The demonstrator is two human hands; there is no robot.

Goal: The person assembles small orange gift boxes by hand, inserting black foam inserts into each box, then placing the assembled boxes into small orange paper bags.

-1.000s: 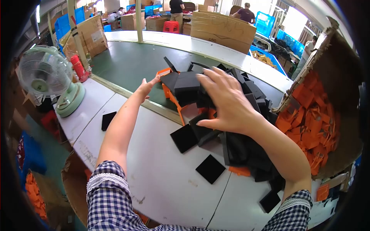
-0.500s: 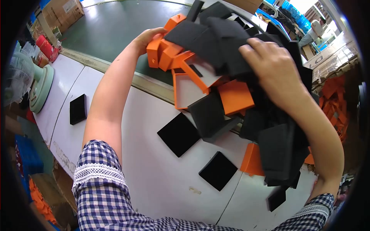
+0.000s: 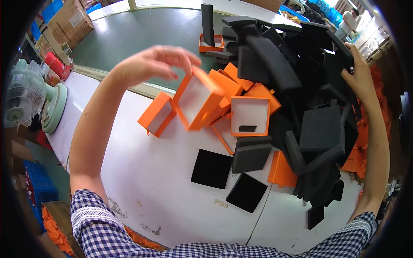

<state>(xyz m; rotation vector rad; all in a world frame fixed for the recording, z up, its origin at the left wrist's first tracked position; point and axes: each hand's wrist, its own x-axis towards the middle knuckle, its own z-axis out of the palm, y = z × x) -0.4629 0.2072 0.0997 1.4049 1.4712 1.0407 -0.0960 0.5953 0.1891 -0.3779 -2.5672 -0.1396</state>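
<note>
My left hand (image 3: pixel 161 62), blurred by motion, hangs with loosely curved fingers and thumb apart just above an open orange box (image 3: pixel 198 101). That box is tilted and blurred, its pale inside showing. Around it lie more orange boxes, one on its side (image 3: pixel 157 114) and one face up (image 3: pixel 250 116) with a small black strip inside. My right hand (image 3: pixel 359 75) is at the far right edge of a big heap of black foam pieces (image 3: pixel 275 64), thumb and fingers spread against it.
Flat black pads (image 3: pixel 211 169) and thicker grey-black foam blocks (image 3: pixel 251 155) lie on the white table (image 3: pixel 163 180). Beyond is a green surface (image 3: pixel 142 34) with a small orange box holding an upright foam piece (image 3: pixel 208 26). A fan (image 3: pixel 32 92) stands left; a person (image 3: pixel 347 23) is far off.
The orange boxes have slid and tumbled nearer onto the white table. My left hand has come off them, moving left and nearer. My right hand has moved right, to the heap's outer edge.
</note>
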